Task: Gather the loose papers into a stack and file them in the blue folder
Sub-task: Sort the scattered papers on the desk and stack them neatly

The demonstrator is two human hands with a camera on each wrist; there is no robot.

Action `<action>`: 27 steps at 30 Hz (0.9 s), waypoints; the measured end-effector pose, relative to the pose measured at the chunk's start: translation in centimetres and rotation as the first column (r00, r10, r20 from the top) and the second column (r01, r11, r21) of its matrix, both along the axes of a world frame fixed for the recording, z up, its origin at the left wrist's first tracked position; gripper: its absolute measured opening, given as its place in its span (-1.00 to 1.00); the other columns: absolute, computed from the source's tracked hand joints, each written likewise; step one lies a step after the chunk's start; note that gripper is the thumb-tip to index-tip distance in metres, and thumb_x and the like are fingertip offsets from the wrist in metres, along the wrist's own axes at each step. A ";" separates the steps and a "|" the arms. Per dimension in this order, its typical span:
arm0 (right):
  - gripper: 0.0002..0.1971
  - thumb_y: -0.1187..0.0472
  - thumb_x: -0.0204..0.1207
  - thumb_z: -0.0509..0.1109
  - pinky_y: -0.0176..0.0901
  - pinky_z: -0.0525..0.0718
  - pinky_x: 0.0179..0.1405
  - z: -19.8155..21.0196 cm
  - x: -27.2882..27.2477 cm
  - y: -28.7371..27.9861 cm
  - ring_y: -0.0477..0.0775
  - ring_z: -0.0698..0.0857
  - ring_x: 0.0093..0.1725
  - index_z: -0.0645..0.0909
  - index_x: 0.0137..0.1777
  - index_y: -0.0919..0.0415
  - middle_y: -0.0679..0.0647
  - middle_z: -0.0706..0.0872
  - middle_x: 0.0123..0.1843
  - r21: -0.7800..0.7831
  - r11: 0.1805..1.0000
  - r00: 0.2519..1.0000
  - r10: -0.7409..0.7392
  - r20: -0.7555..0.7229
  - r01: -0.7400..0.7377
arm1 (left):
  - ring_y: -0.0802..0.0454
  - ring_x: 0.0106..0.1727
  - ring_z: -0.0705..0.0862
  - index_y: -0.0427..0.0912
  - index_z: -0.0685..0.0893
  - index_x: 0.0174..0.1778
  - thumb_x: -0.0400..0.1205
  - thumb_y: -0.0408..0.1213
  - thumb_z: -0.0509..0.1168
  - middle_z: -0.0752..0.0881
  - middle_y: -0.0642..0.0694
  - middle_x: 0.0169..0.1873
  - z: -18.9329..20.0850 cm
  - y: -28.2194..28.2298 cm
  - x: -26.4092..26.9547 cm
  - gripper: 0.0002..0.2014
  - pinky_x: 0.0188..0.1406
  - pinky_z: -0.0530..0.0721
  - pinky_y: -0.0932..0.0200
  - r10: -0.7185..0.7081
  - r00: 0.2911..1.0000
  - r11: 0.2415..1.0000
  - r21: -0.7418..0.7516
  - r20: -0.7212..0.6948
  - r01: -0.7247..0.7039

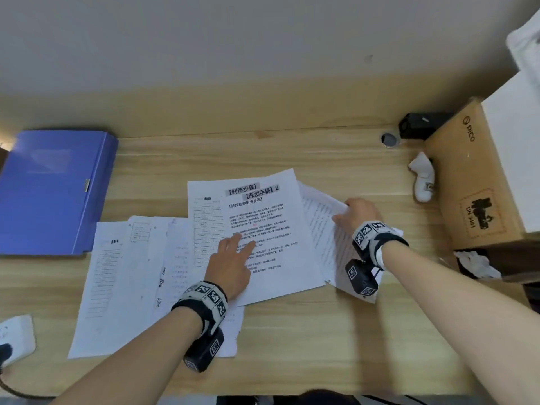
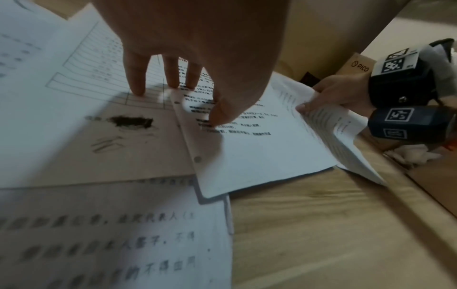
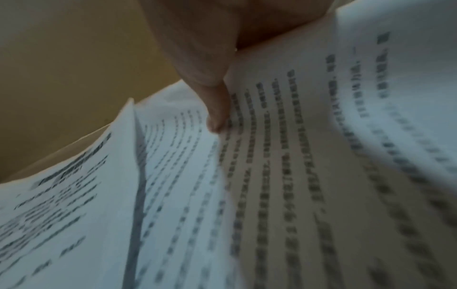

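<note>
The white printed loose papers [image 1: 163, 267] lie fanned across the pale wooden worktop [image 1: 321, 340], not yet stacked. The closed blue plastic folder [image 1: 52, 191] waits far left. The left hand [image 1: 233, 267] presses flat-fingered on the top sheet; the right hand [image 1: 361, 213] pinches lifted sheets. The brown cardboard box [image 1: 467, 176] reads "PICO" and "UN 3481".

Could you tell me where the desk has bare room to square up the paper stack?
Bare wood lies behind the loose papers, right of the blue folder, and along the near edge beneath the right hand. By the cardboard box it's crowded.
</note>
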State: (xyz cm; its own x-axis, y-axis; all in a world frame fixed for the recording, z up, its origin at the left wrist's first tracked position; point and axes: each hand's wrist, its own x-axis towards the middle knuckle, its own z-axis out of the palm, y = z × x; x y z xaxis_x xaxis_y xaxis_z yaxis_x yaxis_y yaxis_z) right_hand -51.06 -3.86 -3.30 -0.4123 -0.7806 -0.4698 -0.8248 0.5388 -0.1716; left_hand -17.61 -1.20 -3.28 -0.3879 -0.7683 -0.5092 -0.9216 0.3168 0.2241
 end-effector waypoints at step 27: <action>-0.79 0.23 0.64 0.37 -0.34 0.53 -0.40 6.6 1.1 1.1 0.10 0.72 -0.11 0.63 0.19 0.32 0.13 0.74 0.00 -0.354 0.694 0.691 -0.284 0.665 0.627 | -0.23 0.60 0.11 0.09 0.29 0.63 0.62 -0.18 0.18 0.02 -0.11 0.67 2.4 -3.1 -0.2 -0.40 0.28 0.62 -0.16 -0.163 0.983 0.973 0.182 0.086 0.145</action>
State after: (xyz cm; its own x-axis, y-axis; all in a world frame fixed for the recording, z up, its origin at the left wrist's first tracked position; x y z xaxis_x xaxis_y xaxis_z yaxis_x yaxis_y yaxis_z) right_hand -49.98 -2.72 3.32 -0.6043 -0.7354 -0.3066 -0.1700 0.4950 -0.8521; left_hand -17.78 -4.31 -0.84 -0.4349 -0.5993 -0.6721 -0.8853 0.4209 0.1975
